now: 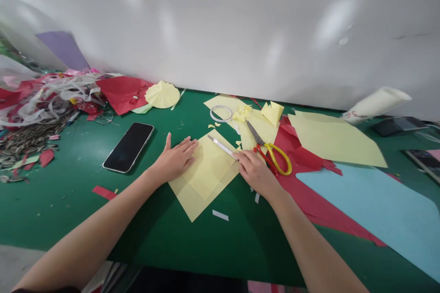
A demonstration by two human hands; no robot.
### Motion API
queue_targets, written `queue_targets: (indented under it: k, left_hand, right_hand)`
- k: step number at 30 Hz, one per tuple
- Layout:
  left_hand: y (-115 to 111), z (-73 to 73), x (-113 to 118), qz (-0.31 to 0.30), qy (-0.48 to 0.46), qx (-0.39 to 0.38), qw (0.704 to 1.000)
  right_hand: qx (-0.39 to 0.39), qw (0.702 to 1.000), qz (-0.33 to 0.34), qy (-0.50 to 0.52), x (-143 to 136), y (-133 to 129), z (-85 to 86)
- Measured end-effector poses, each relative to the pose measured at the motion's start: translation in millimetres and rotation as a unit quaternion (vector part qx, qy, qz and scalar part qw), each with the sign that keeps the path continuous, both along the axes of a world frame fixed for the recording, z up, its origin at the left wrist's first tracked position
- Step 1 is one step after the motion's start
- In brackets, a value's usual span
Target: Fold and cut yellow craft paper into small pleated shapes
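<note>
My left hand (176, 159) lies flat with its fingers stretched over the left edge of the pale yellow paper (206, 165), which is folded or layered into an angled square. In my right hand (257, 171) is a slim white utility knife (222, 147), gripped near its end, its thin tip pointing away and to the left over the paper. Yellow- and red-handled scissors (268, 144) lie half open just beyond my right hand. Small yellow paper scraps (213, 125) are scattered near the paper's far corner.
A black phone (129, 147) lies left of my left hand. A tape roll (221, 113) and a fluted yellow paper piece (162, 94) are farther back. Red paper (319, 201) and light blue paper (374, 206) spread right. Tangled ribbons and scraps (62, 96) heap at far left.
</note>
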State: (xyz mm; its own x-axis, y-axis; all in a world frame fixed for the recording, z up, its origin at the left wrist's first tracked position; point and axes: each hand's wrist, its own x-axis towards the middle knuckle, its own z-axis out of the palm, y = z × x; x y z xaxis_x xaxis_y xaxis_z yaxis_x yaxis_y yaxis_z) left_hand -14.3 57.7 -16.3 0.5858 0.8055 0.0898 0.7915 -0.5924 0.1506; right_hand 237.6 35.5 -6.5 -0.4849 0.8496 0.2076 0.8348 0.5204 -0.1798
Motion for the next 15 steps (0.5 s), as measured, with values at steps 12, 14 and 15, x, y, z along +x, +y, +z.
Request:
queue_targets:
  k: [12, 14, 15]
  left_hand:
    - [4.1, -12.1, 0.1, 0.052, 0.007, 0.014, 0.999]
    - [2.2, -9.6, 1.0, 0.041, 0.006, 0.045, 0.998]
    - [1.0, -8.4, 1.4, 0.027, 0.007, 0.060, 0.998]
  right_hand:
    - [0.080, 0.983, -0.164, 0.003, 4.8, 4.8, -7.0]
    - [0.097, 0.972, -0.213, 0.000, 9.1, 7.2, -9.5]
    - [0.103, 0.970, -0.222, -0.006, 10.9, 8.2, -11.0]
